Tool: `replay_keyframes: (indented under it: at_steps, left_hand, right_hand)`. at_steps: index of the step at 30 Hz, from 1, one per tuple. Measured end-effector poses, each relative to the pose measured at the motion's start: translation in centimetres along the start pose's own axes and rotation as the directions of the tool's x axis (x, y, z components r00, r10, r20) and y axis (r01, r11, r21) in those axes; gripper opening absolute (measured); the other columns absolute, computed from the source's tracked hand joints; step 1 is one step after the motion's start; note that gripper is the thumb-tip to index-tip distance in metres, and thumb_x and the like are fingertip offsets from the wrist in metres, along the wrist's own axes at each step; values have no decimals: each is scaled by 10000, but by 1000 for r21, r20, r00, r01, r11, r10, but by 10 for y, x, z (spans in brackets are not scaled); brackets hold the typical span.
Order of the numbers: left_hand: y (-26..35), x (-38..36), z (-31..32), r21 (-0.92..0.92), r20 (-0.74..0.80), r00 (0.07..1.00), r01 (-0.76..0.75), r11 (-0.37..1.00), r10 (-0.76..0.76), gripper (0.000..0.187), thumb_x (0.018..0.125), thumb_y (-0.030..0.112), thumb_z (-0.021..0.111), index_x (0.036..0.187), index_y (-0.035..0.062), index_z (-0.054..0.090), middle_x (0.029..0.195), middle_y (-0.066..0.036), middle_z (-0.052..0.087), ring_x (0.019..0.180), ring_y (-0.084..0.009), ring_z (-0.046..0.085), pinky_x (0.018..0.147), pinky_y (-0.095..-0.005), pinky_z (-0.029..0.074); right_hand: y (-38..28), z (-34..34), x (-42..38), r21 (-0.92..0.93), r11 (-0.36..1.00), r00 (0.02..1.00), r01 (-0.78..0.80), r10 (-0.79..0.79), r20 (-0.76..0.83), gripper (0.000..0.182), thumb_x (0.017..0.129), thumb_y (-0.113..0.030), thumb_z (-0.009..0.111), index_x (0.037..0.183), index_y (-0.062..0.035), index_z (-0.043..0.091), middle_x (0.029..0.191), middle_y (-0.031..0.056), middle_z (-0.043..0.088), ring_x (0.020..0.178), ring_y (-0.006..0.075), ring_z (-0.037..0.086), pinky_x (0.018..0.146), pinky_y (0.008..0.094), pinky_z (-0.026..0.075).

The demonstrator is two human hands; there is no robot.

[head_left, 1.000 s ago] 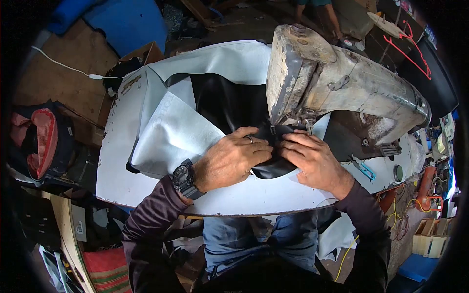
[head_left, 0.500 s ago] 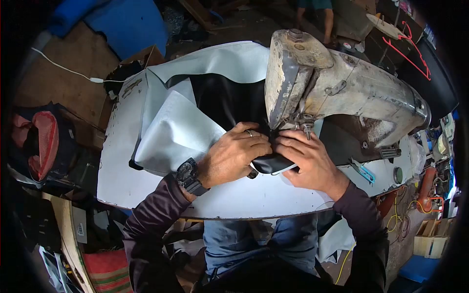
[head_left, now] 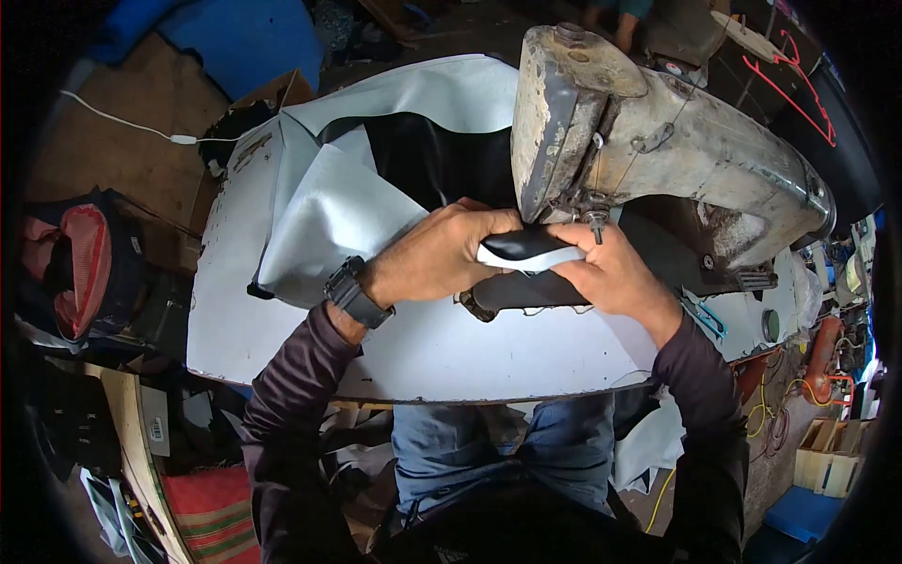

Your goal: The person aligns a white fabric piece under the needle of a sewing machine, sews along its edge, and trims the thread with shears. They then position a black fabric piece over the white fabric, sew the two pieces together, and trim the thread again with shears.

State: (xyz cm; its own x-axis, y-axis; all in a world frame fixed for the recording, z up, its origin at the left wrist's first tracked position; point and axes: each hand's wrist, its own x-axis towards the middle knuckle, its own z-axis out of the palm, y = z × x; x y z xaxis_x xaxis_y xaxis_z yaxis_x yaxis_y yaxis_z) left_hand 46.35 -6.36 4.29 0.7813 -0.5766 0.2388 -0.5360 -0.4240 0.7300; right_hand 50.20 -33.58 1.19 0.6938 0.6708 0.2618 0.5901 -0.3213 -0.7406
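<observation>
A large piece of black leatherette with a pale backing (head_left: 348,221) lies folded across the white table (head_left: 442,357). Its near edge curls up between my hands, black on top with the pale backing showing below. My left hand (head_left: 434,252), with a watch on the wrist, is closed on the left end of this edge. From the right, my right hand (head_left: 615,268) pinches the same edge between thumb and fingers. Right above the fingers sits the needle end of a worn sewing machine (head_left: 611,122); the needle itself is hidden.
Blue-handled snips (head_left: 707,320) and a small round green-topped item (head_left: 770,325) lie at the table's right. The machine's arm fills the right side. A bag with red lining (head_left: 80,268) stands left of the table. Another person's legs (head_left: 620,23) show at the back.
My hands have lifted the leatherette's near edge and tilted it up, so its pale backing and the dark machine bed beneath now show. The whole view has shifted slightly.
</observation>
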Motion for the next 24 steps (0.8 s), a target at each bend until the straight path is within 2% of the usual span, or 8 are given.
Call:
replay_keyframes:
  at_steps: [4,6,9,12,13,15,22,24]
  left_hand:
    - [4,-1,3,-13,-2,993,115,993,-115,384,833,55,904,1175,24,731,1067,-113,767,1081,-311,711,985,-432,571]
    - [4,0,3,-56,0,992,127,990,-127,369,844,69,907,1166,31,730,1058,-107,763,1076,-306,708,993,-436,567]
    - [-5,-6,9,59,-50,999,5,998,-2,334,836,61,903,1117,44,723,1022,-91,756,1051,-295,715,1027,-438,539]
    - [-9,-7,9,138,-69,993,-83,987,93,375,800,123,937,1111,49,743,967,-128,775,976,-313,734,1060,-438,520]
    - [-10,-7,10,168,-83,986,-127,978,142,365,793,120,936,1090,52,735,951,-126,766,969,-319,732,1057,-435,517]
    - [-11,-6,9,238,-104,965,-213,948,242,346,781,115,934,1046,58,719,919,-122,749,956,-331,727,1051,-428,511]
    - [-5,-9,19,262,-129,982,-103,960,141,288,795,120,905,975,62,688,877,-107,728,948,-333,728,1046,-426,508]
    - [-1,-10,20,274,-107,985,-102,956,136,288,793,126,903,971,61,686,889,-112,732,956,-332,733,1052,-420,504]
  right_hand:
    - [2,0,5,115,973,979,-200,193,70,414,928,-115,725,1297,72,749,660,71,597,587,117,542,562,350,455]
    - [-4,-4,6,63,978,977,-200,194,92,421,913,-111,749,1302,52,753,750,115,681,639,168,623,615,381,499]
    - [-10,3,2,-191,971,984,143,-160,-78,385,840,-75,789,1211,28,761,957,152,752,855,287,721,789,440,559]
    - [-25,0,-2,-319,930,980,182,-198,-19,355,756,-35,803,1100,6,729,1105,153,748,1049,387,694,957,487,548]
    - [-24,-2,1,-346,912,972,222,-235,5,324,722,-11,780,1037,-11,706,1042,130,729,1026,385,689,970,478,551]
    - [-20,-3,0,-386,884,959,265,-283,11,327,767,-49,807,1079,-20,712,1078,148,744,1038,401,704,926,485,547]
    - [-22,6,-3,-356,929,989,105,-134,-57,300,807,-110,825,1076,-21,727,1099,139,725,1031,415,695,900,500,534]
    - [-16,4,-4,-408,895,982,179,-191,12,279,797,-129,820,1046,-30,740,1071,132,684,1003,399,687,913,485,529]
